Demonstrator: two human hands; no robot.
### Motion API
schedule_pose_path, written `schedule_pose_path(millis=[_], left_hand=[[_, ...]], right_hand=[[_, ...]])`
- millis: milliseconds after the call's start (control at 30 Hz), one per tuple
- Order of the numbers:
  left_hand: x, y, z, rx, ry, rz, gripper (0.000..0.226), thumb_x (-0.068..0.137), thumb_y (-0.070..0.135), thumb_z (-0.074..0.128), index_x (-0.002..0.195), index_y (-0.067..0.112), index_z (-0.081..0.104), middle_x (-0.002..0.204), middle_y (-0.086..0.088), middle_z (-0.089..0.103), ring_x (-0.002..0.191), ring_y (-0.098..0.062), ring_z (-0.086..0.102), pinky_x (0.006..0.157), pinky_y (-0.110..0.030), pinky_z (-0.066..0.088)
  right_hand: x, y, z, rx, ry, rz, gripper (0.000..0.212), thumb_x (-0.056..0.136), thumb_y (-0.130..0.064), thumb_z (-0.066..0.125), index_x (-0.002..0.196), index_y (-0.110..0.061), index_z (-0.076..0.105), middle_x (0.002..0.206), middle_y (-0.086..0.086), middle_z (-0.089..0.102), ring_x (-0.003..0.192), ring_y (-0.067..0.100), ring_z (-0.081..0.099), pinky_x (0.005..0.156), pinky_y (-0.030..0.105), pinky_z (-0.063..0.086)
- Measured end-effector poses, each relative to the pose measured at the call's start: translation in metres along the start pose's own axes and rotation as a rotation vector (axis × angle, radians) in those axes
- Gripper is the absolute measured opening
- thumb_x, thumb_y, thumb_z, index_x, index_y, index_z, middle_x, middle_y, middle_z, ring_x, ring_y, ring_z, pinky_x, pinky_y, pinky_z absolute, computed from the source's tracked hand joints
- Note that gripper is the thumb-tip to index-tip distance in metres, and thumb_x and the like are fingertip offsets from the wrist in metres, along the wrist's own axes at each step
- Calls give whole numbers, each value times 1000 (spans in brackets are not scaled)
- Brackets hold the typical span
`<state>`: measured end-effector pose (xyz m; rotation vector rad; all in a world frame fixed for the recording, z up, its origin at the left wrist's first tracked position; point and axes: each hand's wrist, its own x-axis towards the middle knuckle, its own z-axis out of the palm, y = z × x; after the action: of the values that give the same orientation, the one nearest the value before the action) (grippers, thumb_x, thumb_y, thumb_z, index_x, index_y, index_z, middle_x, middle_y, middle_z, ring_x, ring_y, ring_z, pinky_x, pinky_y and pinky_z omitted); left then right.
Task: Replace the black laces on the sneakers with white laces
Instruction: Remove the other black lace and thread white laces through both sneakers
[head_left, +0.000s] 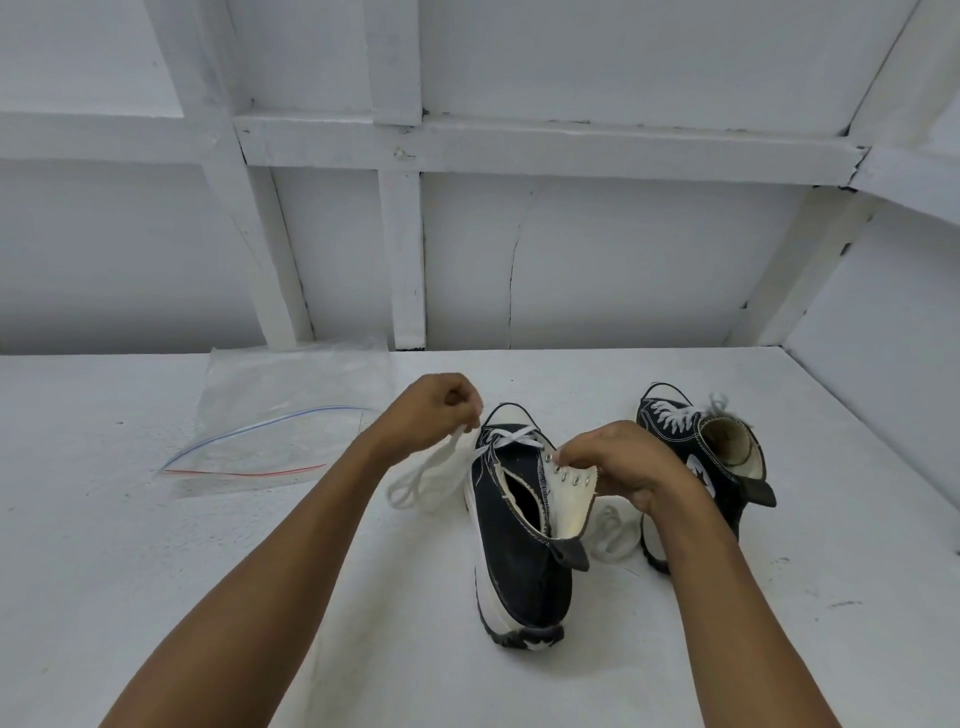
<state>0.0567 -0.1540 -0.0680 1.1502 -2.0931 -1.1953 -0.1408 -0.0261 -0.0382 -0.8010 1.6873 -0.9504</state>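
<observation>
Position: near sneaker (519, 551) stands on the white table (208, 597) at centre, heel toward the person, toe pointing away. It has black canvas and a thick white sole. A white lace (431, 470) crosses through the lowest eyelets by the toe cap; the upper eyelets on the pale inner flap are bare metal rings.

Left hand (434, 408): raised above and left of the toe, fingers curled, pinching one run of the white lace. Slack from this run hangs in loops down to the table beside the sole.

Right hand (621, 467): fingers curled round the folded-out right eyelet flap, fingertips pinching at one of its eyelets. Whether a lace tip sits between them cannot be told. More white lace lies coiled on the table under this wrist.

Far sneaker (691, 447): to the right and further back, upright, toe also away, partly behind the right hand. White lacing shows over its front.

Plastic bag (275, 421): clear, with blue and red zip strips, lying flat at the left rear of the table against the white panelled wall (623, 260).
</observation>
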Motion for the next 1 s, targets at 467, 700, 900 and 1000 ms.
schedule_pose_path(millis=[467, 700, 900, 1000], left_hand=[[4, 56, 25, 620, -309, 255, 16, 89, 20, 66, 94, 14, 79, 90, 1, 76, 80, -16, 66, 70, -32, 54], [4, 52, 32, 572, -254, 251, 17, 91, 22, 65, 98, 15, 78, 94, 3, 76, 75, -8, 59, 66, -22, 47], [4, 53, 31, 552, -263, 228, 16, 91, 21, 67, 98, 14, 79, 93, 2, 76, 68, -5, 58, 61, -18, 42], [3, 54, 30, 576, -312, 216, 15, 89, 19, 68, 98, 15, 79, 92, 2, 76, 80, -15, 66, 68, -28, 51]], right_hand=[[1, 0, -3, -34, -10, -13, 8, 81, 5, 69, 86, 11, 71, 71, 15, 62, 57, 19, 61, 48, 22, 51], [6, -1, -4, -64, -51, 3, 7, 83, 7, 64, 85, 11, 69, 54, 5, 59, 41, 10, 57, 46, 20, 49], [8, -1, -5, -50, -65, 12, 13, 82, 9, 63, 91, 17, 68, 58, 9, 60, 43, 11, 59, 46, 20, 49], [8, -1, -5, -40, -55, 13, 13, 82, 8, 64, 92, 16, 69, 67, 13, 62, 47, 12, 61, 47, 21, 50]])
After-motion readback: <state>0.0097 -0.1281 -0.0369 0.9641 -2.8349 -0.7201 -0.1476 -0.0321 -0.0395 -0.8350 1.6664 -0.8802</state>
